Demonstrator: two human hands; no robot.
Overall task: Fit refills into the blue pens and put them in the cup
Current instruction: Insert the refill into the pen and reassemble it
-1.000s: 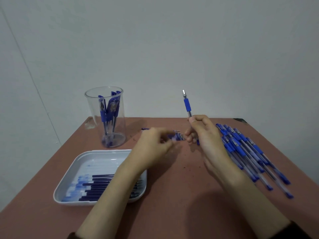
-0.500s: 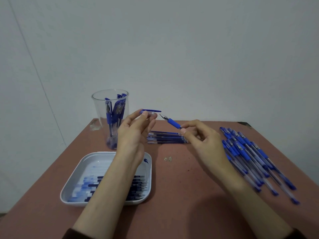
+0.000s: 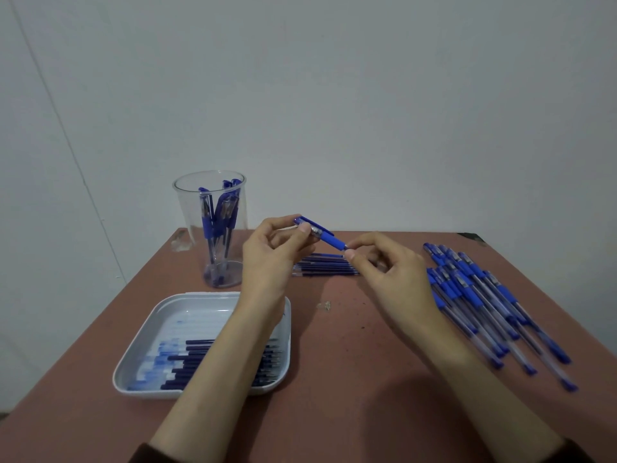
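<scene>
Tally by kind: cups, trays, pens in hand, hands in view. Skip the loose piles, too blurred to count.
cup: 1
tray: 1
pen in hand: 1
hands: 2, left hand and right hand
Total: 5

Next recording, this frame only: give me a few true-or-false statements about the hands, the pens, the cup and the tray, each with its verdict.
1. The left hand and the right hand hold one blue pen between them, above the table. True.
2. The clear cup is empty. False: several capped pens stand in it.
3. The white tray holds dark refills. True.
4. The pile of loose pens lies to the left of the tray. False: it lies on the table at the person's right, beyond the right hand.
5. The cup lies tipped on its side. False: it stands upright behind the tray.
</scene>
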